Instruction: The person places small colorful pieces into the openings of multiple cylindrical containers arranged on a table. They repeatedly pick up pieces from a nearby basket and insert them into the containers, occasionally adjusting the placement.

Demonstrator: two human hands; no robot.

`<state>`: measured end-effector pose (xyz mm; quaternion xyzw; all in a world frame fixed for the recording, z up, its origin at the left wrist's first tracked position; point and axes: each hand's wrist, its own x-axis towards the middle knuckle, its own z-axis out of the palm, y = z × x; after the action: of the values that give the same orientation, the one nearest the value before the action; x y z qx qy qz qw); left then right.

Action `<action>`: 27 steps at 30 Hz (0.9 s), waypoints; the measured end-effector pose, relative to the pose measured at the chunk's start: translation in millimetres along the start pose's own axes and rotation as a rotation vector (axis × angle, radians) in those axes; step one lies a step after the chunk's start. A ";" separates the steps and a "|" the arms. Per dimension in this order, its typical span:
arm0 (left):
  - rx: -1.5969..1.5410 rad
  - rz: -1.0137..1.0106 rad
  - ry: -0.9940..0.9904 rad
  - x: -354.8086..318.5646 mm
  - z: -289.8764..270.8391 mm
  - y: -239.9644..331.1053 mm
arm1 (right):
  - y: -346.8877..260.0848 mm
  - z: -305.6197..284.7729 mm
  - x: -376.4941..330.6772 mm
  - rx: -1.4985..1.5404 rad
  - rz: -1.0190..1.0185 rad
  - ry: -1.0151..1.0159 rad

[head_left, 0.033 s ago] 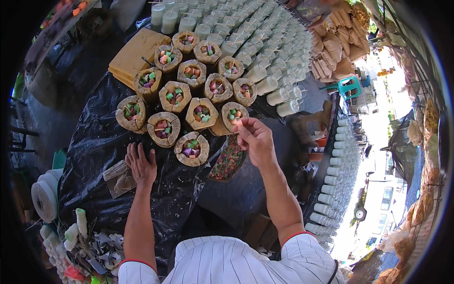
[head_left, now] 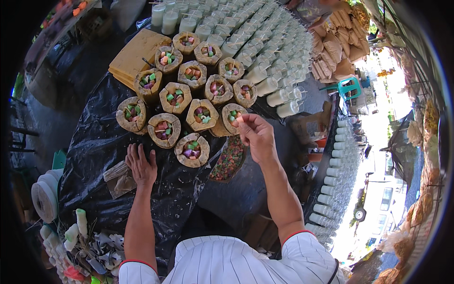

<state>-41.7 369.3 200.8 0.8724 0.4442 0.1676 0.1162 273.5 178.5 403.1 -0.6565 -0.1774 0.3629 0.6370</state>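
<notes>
Several tan, segmented hollow moulds (head_left: pixel 191 150) stand grouped on black plastic sheeting (head_left: pixel 94 142), with coloured chunks inside them. My right hand (head_left: pixel 261 139) is closed in a pinch on a small orange chunk (head_left: pixel 240 120), seemingly wax. It is held over the near edge of the rightmost front mould (head_left: pixel 225 122), which contains green and other chunks. My left hand (head_left: pixel 142 168) lies flat on the sheeting, fingers spread, in front of the moulds and holding nothing. Beside it is a flat clear packet (head_left: pixel 120 182) with something pale on top.
Below my right hand sits a container of mixed coloured chunks (head_left: pixel 229 161). Tan slabs (head_left: pixel 137 54) are stacked at the far left. Many pale candles in glasses (head_left: pixel 257 72) fill the far side; another row of candles (head_left: pixel 334 162) runs along the right. A turquoise stool (head_left: pixel 349 88) stands beyond.
My right hand has risen very slightly, and the orange chunk in its fingertips shows more clearly. My left hand stays in place.
</notes>
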 end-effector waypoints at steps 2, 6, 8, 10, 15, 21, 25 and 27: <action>-0.004 -0.008 -0.007 -1.0 -2.3 -0.7 | -2.7 6.2 37.4 -0.249 -0.181 0.097; -0.008 -0.013 -0.014 4.2 1.1 0.2 | -14.3 11.0 107.4 -0.656 -0.216 0.192; -0.008 -0.015 -0.019 5.1 1.7 0.3 | -16.9 15.4 126.7 -0.774 -0.239 0.112; -0.010 -0.017 -0.020 5.4 1.4 0.2 | -19.0 18.6 136.7 -0.888 -0.260 0.051; 0.006 -0.012 -0.018 3.0 1.2 0.3 | -23.0 14.8 130.7 -1.039 -0.374 0.047; 0.004 -0.005 -0.024 4.7 1.2 0.8 | -20.3 18.6 122.7 -1.192 -0.536 0.004; 0.018 0.003 -0.022 6.0 -0.5 1.5 | -25.2 12.8 118.6 -1.100 -0.502 -0.077; 0.010 0.008 -0.018 5.8 -1.0 1.8 | -26.5 4.7 115.2 -1.000 -0.423 -0.108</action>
<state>-37.6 373.1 203.4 0.8762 0.4405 0.1579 0.1152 353.9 265.3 400.2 -0.8098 -0.4890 0.1314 0.2964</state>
